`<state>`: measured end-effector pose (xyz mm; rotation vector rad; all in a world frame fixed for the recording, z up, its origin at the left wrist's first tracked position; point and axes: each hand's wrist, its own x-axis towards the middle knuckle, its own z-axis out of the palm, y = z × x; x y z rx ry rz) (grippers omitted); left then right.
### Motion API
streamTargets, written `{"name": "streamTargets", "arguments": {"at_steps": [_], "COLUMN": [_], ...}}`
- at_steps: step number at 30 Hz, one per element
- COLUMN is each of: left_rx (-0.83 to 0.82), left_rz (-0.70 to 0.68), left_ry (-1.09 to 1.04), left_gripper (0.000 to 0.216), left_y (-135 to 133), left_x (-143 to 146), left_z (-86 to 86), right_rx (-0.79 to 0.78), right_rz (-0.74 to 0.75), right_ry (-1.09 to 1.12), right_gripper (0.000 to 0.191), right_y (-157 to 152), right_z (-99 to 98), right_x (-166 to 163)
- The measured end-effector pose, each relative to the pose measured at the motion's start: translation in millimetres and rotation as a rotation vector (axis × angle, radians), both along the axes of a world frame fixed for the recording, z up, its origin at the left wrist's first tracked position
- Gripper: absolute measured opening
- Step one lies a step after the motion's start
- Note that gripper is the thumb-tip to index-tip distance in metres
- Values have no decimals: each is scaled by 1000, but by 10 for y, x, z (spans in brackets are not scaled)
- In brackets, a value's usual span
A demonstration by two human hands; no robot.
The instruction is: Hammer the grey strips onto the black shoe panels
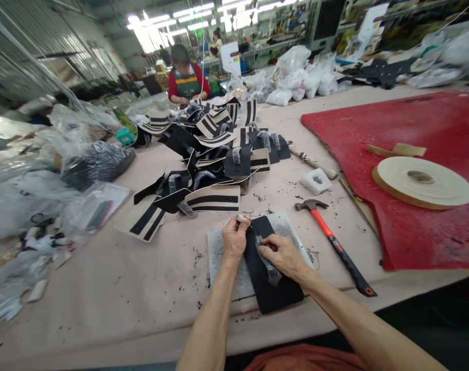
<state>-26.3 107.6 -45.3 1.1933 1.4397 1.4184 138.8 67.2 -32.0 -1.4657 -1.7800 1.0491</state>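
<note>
Small markings are being shown on the grip of the claw hammer (336,247) and pale lettering on the green apron (188,88) of a co-worker across the bench (160,288), but both are appearing too small to be read. A black panel (280,299) is being supported on a pale speckled slab (219,255) at the near side of the bench, directly in front of the person. Its long axis is running away from the person with a slight slant, the far end leaning to the left and the near end being directed to the right, where the slab's near edge is being overhung. A plastic-wrapped handle (273,275) is being carried along the panel's length, in roughly the same direction. The handle is being gripped by the thumb and fingers of the right hand (282,255). The left hand (234,239) is being kept curled at the panel's far left corner; a small white piece (241,218) is showing at its fingertips, and whether it is being grasped or worn cannot be told. The hammer is lying to the right of the slab, its head being turned away and its grip pointing towards the near right. Beyond the slab, black and cream striped pieces (213,200) are being heaped.
</note>
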Motion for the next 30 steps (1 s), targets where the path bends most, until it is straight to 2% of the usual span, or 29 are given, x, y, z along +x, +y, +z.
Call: {"name": "streamTargets", "arguments": {"at_steps": [6, 16, 22, 24, 27, 29, 30], "left_rx": [-58, -26, 51, 87, 141, 163, 166], "left_rz": [-52, -50, -53, -77, -108, -128, -134], "left_ry": [45, 184, 386, 446, 508, 537, 550], "left_gripper": [27, 22, 16, 15, 14, 15, 14], "left_y": [-6, -14, -19, -29, -55, -71, -77], "left_x": [5, 56, 86, 99, 117, 123, 125], "left_z": [-69, -54, -73, -82, -102, -113, -116], "right_rx": [88, 93, 46, 110, 286, 273, 208], "right_rz": [-2, 4, 40, -2, -190, -286, -316], "right_ry": [-8, 19, 56, -30, -345, -576, -654], "right_gripper": [21, 18, 16, 20, 28, 32, 31], "right_y": [-42, -30, -48, -45, -13, 11, 17], "right_z": [-19, -78, 46, 112, 126, 59, 12], "right_x": [9, 31, 67, 228, 713, 1122, 1314]}}
